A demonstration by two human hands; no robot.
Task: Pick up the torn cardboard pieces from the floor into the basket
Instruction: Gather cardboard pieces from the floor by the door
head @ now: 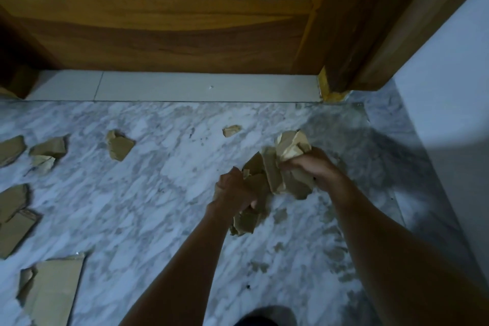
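A bundle of torn cardboard pieces (275, 174) is held between both hands above the marble-patterned floor (148, 193), right of centre in the head view. The left hand (234, 189) is closed around the lower pieces of the bundle, its fingers curled in a fist, with more cardboard hanging below it. The right hand (313, 164) is closed on the upper pieces, where a crumpled pale piece (292, 144) sticks up beyond the knuckles. Both forearms are stretched forward from the bottom edge of the frame.

More pieces lie scattered on the floor. A small scrap (231, 130) lies alone just beyond the bundle. A medium piece (119, 145) lies further left, and a cluster of two pieces (47, 152) is seen left of that. Several flat pieces (13, 209) are cut off by the left edge of the frame, and a large flat sheet (51, 291) lies at the lower left corner.

A wooden door (164, 29) with slats along its upper part fills the top of the view, with a pale tile threshold (185, 86) below it. A wooden door frame (352, 34) stands to the right, beside a white wall (449, 114). The basket cannot be seen in this view.
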